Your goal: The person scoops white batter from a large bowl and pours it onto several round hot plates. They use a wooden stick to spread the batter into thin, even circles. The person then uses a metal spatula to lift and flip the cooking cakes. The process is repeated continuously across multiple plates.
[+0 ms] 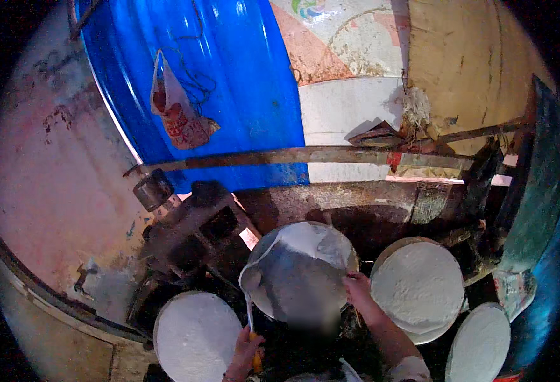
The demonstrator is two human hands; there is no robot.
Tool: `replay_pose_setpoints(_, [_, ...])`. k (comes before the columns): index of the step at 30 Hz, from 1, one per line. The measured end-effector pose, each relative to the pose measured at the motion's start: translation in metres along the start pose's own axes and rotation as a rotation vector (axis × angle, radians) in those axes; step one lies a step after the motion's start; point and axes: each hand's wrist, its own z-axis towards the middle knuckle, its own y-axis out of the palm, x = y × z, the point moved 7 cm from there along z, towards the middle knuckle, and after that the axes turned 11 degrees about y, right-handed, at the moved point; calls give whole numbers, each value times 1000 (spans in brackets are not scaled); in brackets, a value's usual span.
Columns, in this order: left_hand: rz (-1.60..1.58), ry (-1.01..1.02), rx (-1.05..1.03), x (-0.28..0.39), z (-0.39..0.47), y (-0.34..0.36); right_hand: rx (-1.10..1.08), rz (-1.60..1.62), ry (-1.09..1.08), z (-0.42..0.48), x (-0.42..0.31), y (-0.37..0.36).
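Note:
In front of me is a wide round metal vessel (303, 281), with a white coating (308, 236) along the far part of its inside. My left hand (245, 351) grips the yellow handle (257, 360) of a tool at the vessel's near left. A thin pale shaft (249, 305) rises from that handle towards the left rim; its far end is hard to make out. At the vessel's right rim, my right hand (357, 290) has its fingers closed on the edge. The near part of the vessel is blurred.
Round moulds or pans with pale, rough faces stand at left (198, 334), right (418, 286) and far right (478, 341). Dark stained blocks (203, 234) lie behind. A long bar (270, 156) crosses before a blue sheet (241, 71), where a plastic bag (182, 119) hangs.

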Motion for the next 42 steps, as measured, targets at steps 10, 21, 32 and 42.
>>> replay_pose_setpoints(10, [-196, 30, 80, 111, -116, 34, 26, -262, 184, 4, -39, -24])
replay_pose_setpoints(21, [-309, 55, 173, 82, -104, 3, -196, -283, 173, 34, -44, -43])
replay_pose_setpoints(32, [-367, 16, 159, 89, -83, 17, -212, -537, 212, 38, -75, -31])
replay_pose_setpoints(42, [-401, -1, 194, 86, -82, 15, -512, -630, 246, 35, -66, -30])
